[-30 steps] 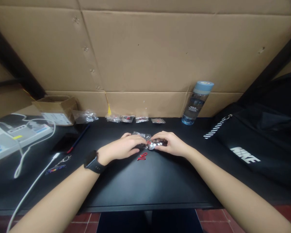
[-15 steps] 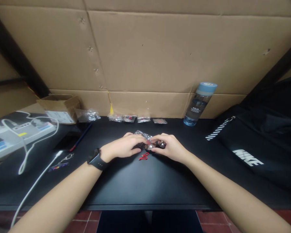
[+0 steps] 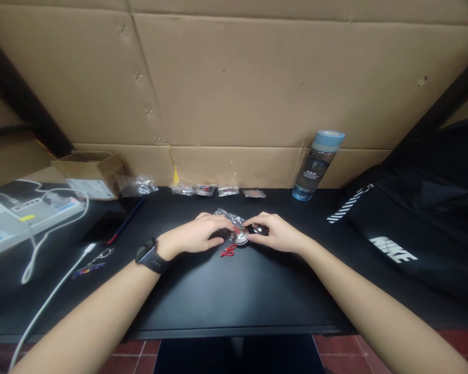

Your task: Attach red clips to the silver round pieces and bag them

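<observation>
Between my hands on the black table lies a shiny round metal disc point(image 3: 241, 237) with a red bit on top. My left hand point(image 3: 203, 234), with a black watch on the wrist, reaches in from the left; its fingertips rest at the disc's red bit and its thumb is lower down. My right hand point(image 3: 283, 234) curls its thumb and fingers around a dark, shiny round piece point(image 3: 260, 229), fingertips beside the disc. Just behind the fingers is a crinkled clear plastic bag point(image 3: 228, 215). Small red cord loops point(image 3: 228, 251) lie in front of the disc. Fingers partly hide the pieces.
Several small clear packets point(image 3: 205, 190) line the cardboard wall. A blue-capped bottle point(image 3: 315, 166) leans at back right beside a black bag point(image 3: 398, 228). On the left are a cardboard box point(image 3: 91, 174), a power strip point(image 3: 27, 218), a white cable point(image 3: 52, 291) and small scissors point(image 3: 101, 255).
The view has shifted slightly. More of the metal disc shows now, as my fingers have drawn apart a little. The red loops still lie in front of it.
</observation>
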The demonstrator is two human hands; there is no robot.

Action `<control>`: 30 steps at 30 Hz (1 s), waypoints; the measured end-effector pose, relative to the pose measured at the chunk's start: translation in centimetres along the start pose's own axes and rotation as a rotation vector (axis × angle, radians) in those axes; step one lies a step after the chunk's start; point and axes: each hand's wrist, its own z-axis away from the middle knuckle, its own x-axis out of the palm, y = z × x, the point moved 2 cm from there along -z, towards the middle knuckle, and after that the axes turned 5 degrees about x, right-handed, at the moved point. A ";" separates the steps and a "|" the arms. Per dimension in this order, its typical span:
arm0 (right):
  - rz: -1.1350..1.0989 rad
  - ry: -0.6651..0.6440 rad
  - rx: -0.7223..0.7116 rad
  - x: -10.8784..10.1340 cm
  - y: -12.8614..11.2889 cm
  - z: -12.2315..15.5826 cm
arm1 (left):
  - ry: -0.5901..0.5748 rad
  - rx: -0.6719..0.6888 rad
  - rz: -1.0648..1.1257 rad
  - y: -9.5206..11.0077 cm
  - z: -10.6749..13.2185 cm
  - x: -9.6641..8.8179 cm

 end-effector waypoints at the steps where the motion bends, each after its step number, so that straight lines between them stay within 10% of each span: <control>1: 0.003 -0.022 -0.002 -0.1 0.2 0.0 | 0.000 0.005 0.000 0.0 0.0 0.0; 30: 0.027 0.083 0.139 1.1 0.5 -1.0 | 0.044 -0.073 -0.239 0.8 0.0 0.5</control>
